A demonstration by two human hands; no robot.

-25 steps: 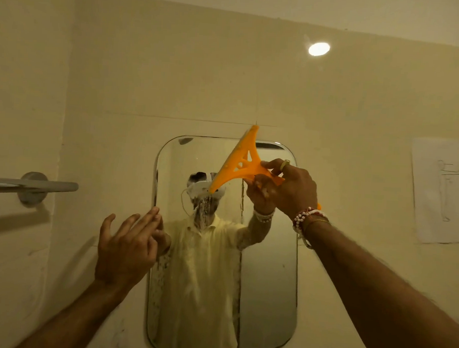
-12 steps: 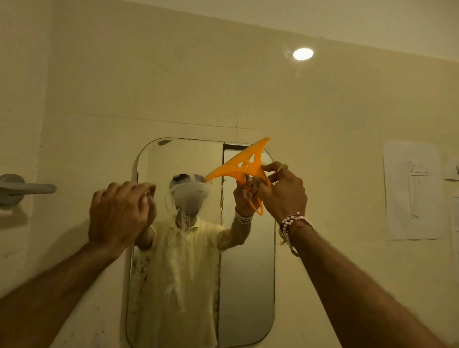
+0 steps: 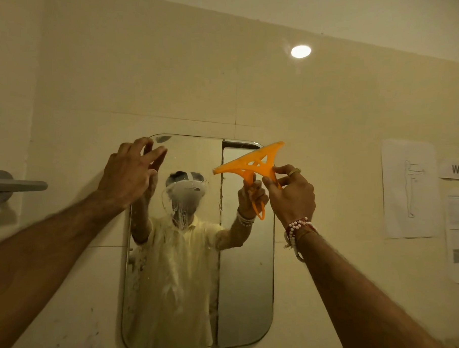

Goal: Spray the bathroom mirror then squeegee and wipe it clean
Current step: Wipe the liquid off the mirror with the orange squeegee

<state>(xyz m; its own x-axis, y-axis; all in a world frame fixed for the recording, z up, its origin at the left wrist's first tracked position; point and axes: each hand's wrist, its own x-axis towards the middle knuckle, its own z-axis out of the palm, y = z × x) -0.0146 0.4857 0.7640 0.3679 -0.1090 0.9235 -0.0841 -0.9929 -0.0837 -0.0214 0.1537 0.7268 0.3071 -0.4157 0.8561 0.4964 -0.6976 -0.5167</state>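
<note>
Squeegee (image 3: 250, 164), orange plastic, is being held up in front of the upper right part of the mirror (image 3: 244, 293); it is being pinched by the right hand (image 3: 292, 192) at the neck just beneath the blade, thumb and fingers curled round it; the blade is being carried tilted, its left end lower than its right, the right tip lying just past the mirror's top right corner; the looped handle is hanging down beside the fingers; contact between blade and glass cannot be determined; the left hand (image 3: 128, 174) is being held up at the mirror's upper left corner, fingers spread and loosely bent, nothing being grasped; whether its fingertips are touching the glass cannot be told; the mirror is being noted as an upright rounded rectangle fixed to a pale tiled wall (image 3: 148, 78); white foam (image 3: 182, 216) is being seen running down the middle of the glass in streaks, while the strip at the right is showing clearer. A ring (image 3: 294, 172) is being worn on the right hand, and beaded bracelets (image 3: 298, 229) at its wrist; a grey towel bar (image 3: 15, 184) is being recorded on the wall well to the left of the mirror; a paper sheet (image 3: 409, 189) bearing a line drawing of a figure, and a label (image 3: 457, 169) reading "WS 1" and cut by the frame edge, are being recorded on the wall to the right; a bright round spot of light (image 3: 300, 51) is being shown high on the wall.
</note>
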